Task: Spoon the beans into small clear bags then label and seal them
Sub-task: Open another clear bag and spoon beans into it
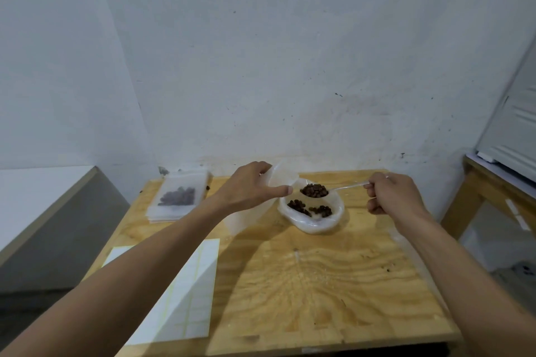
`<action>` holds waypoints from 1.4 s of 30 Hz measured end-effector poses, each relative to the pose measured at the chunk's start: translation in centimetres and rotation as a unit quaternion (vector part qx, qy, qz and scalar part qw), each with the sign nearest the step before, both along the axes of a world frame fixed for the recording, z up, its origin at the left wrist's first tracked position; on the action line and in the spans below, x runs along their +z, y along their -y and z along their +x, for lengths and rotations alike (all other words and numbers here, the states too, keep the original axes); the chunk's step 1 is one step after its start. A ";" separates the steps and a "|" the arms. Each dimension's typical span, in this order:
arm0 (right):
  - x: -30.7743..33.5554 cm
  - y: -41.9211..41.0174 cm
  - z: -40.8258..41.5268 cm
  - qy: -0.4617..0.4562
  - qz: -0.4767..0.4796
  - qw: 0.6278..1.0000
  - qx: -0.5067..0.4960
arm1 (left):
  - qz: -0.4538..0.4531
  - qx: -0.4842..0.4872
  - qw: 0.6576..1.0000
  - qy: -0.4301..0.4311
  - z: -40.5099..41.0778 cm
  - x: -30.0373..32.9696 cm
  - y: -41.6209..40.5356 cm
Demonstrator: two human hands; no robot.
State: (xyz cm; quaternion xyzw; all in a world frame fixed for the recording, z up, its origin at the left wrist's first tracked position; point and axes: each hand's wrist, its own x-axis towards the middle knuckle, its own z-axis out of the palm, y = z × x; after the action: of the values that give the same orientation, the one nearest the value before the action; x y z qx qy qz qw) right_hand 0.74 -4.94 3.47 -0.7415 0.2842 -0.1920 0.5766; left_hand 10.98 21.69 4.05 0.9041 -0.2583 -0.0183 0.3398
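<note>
Head view: right hand (390, 194) curled round the handle of a clear spoon (336, 189), its bowl heaped with dark beans (314, 190) just above the white bowl (314, 222) on the bench (290, 284). Left hand (252, 187) pinching a small clear bag (280, 178) open, just left of the spoon's tip, above the bowl's far-left rim. More beans inside the bowl.

My desk (304, 284) looks like raw plywood, grain bold, finish matt. At 12 o'clock the bowl (311, 222) is milky translucent plastic; the spoon (342, 188) clear and glossy. At 10 the bags (179, 197) are filmy plastic; at 7 the label sheet (191, 298) matt paper.
</note>
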 end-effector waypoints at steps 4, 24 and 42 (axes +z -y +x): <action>1.9 -0.2 0.3 0.019 0.003 1.000 -0.003 | -0.005 -0.025 0.999 0.025 0.0 -0.6 -0.8; 3.0 -2.8 -0.7 0.045 -0.395 0.918 0.010 | -0.036 -0.018 0.986 -0.160 0.2 -0.5 0.8; -2.6 -1.1 -0.9 -0.038 -0.003 0.999 -0.009 | 0.003 0.027 0.979 -0.203 0.9 0.0 2.2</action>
State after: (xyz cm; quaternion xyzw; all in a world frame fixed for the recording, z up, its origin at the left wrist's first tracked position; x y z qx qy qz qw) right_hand -0.21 -3.84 0.84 -0.7473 0.3122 -0.1692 0.5616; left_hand 11.83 19.47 4.03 0.8893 -0.1596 -0.1926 0.3830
